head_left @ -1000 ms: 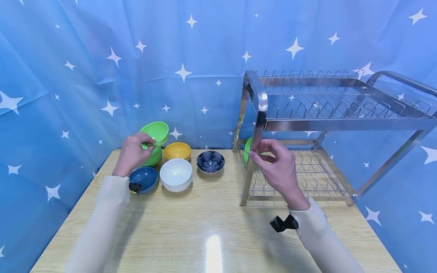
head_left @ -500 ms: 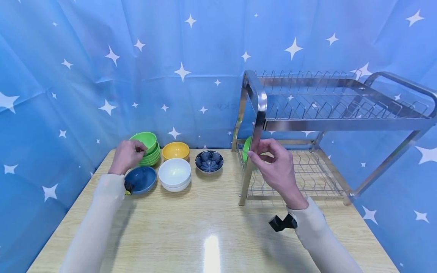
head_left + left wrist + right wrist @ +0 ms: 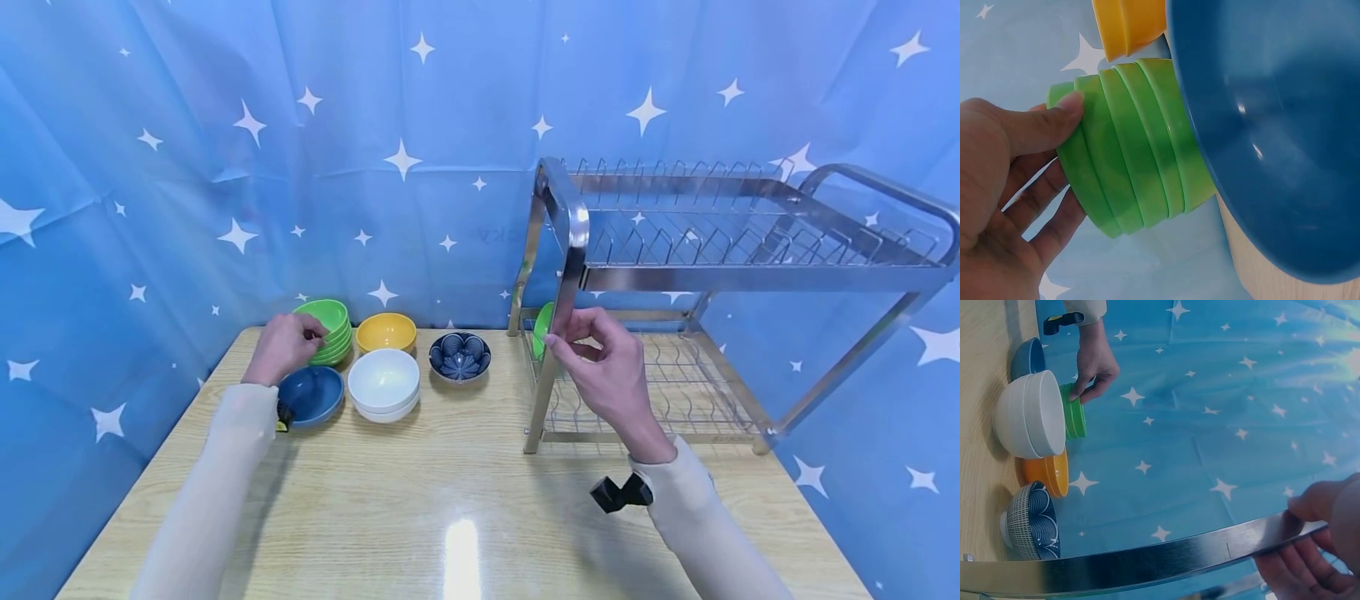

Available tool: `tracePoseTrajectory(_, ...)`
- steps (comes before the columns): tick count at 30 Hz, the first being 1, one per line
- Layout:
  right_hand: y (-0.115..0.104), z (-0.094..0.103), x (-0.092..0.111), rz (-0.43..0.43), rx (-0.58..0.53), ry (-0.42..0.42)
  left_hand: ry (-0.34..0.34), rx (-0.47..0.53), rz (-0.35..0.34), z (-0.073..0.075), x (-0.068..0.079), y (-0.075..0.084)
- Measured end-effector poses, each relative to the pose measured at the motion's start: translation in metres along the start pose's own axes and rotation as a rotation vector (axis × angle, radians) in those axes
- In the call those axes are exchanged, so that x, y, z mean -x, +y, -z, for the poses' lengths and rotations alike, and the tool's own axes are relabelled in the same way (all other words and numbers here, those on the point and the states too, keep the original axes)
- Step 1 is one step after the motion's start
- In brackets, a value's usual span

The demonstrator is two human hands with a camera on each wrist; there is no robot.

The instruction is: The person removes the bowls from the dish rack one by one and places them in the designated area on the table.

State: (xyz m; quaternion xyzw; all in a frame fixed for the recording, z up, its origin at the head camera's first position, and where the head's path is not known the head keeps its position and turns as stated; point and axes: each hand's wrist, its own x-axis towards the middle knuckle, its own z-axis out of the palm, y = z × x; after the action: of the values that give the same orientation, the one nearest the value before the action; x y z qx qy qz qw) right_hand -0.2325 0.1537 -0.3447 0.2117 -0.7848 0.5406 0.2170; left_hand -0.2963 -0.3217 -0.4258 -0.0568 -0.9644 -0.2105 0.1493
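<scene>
At the back left, my left hand (image 3: 285, 343) pinches the rim of the top bowl in a stack of green bowls (image 3: 335, 337). The left wrist view shows the thumb on the outer wall of the nested green bowls (image 3: 1129, 150), with the other fingers round the far side. My right hand (image 3: 611, 367) grips the front left post of a two-tier metal dish rack (image 3: 550, 392), thumb on one face and fingers behind. Inside the rack's lower tier, just behind that post, a green bowl (image 3: 542, 329) stands on its side, partly hidden.
Beside the green stack are a blue bowl (image 3: 315, 396), white bowls (image 3: 384, 383) nested together, and yellow bowls (image 3: 386, 333). A dark patterned bowl (image 3: 460, 357) sits between them and the rack. A blue starry curtain (image 3: 450, 100) hangs behind the wooden table (image 3: 375, 508).
My left hand has lowered a green bowl from above the stack into it, shifting slightly during the placement. My right hand has stayed on the rack post.
</scene>
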Motion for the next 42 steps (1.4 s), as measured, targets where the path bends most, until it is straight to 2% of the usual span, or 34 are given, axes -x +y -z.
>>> tracePoseTrajectory(7, 0.000, -0.001, 0.000, -0.005, -0.002, -0.005, -0.085, 0.021, 0.025, 0.002, 0.002, 0.003)
tracePoseTrajectory(13, 0.000, -0.001, 0.000, -0.005, 0.001, -0.012, -0.107, 0.092, 0.063, 0.006, 0.001, 0.016)
tracePoseTrajectory(22, 0.001, -0.001, 0.000, 0.007, -0.001, -0.006, -0.048, 0.215, 0.005, 0.009, -0.006, 0.054)
tracePoseTrajectory(27, 0.002, 0.000, 0.000, 0.009, 0.008, -0.005, -0.018, 0.345, -0.005, 0.006, -0.006, 0.082)
tracePoseTrajectory(33, 0.003, -0.001, 0.001, 0.008, 0.026, 0.002, -0.008, 0.447, -0.042, -0.007, -0.001, 0.116)
tracePoseTrajectory(42, 0.004, -0.003, 0.003, 0.008, 0.005, 0.023, 0.011, 0.531, -0.147, -0.045, 0.016, 0.160)
